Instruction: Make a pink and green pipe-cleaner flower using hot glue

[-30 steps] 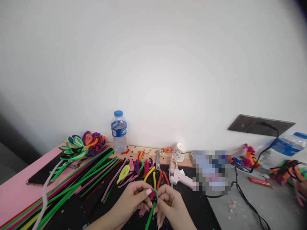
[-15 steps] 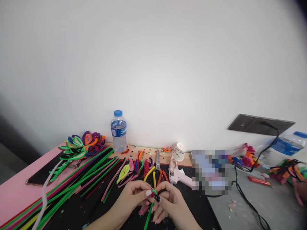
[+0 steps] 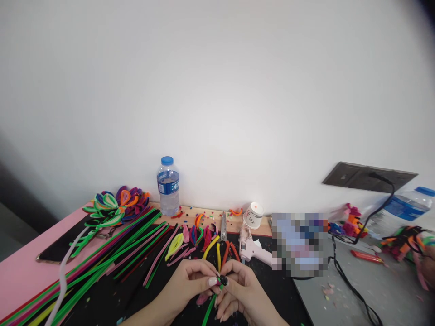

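Note:
Both hands meet low at the middle of the black mat (image 3: 112, 299). My left hand (image 3: 185, 285) and my right hand (image 3: 239, 290) pinch the top of a green pipe cleaner (image 3: 208, 312), fingers closed around a small pink and black bit at its tip. The stem hangs down between the hands toward the bottom edge. Just beyond the fingers lie bent yellow, orange and pink pipe cleaner pieces (image 3: 210, 244).
Long green and pink pipe cleaners (image 3: 112, 258) fan across the left. Finished loop flowers (image 3: 115, 206) sit at back left by a water bottle (image 3: 168, 186). Scissors (image 3: 223, 226), a pink glue gun (image 3: 253, 249), a small cup (image 3: 253, 215) and a black cord (image 3: 350, 280) lie right.
The hands have slid slightly lower and closer together; the green loop at the stem's tip is now covered by the fingers.

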